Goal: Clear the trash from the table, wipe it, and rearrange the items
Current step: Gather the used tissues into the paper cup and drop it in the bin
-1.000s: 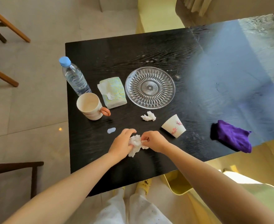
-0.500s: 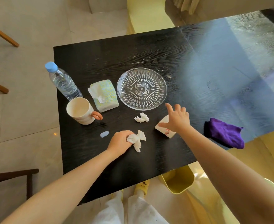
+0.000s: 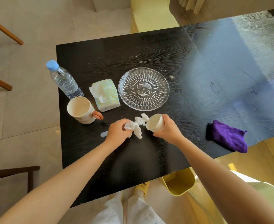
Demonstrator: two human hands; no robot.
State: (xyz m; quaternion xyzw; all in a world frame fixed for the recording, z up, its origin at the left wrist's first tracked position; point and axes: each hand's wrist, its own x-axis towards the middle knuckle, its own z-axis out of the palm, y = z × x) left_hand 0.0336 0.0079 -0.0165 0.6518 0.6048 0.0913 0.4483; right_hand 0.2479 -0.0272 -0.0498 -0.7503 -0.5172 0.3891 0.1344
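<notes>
On the black table (image 3: 149, 50), my left hand (image 3: 119, 130) grips a crumpled white tissue (image 3: 133, 126) that trails toward the paper cup. My right hand (image 3: 168, 128) holds a small white paper cup (image 3: 154, 122), tilted with its mouth facing the tissue. A second tissue scrap (image 3: 144, 118) lies just behind, touching the cup's rim. A small pale blue scrap (image 3: 104, 134) lies on the table left of my left hand. A purple cloth (image 3: 228, 138) sits bunched near the table's right front edge.
A water bottle (image 3: 65, 81), a cream mug (image 3: 82, 109) with an orange handle, a tissue pack (image 3: 105, 94) and a clear glass plate (image 3: 143, 88) stand behind my hands. A yellow bin (image 3: 180, 185) sits on the floor below the table's front edge. Wooden chairs stand at the left.
My right hand has picked the paper cup up from the table and brought it left, next to the tissue in my left hand. The left hand has lifted slightly with its tissue.
</notes>
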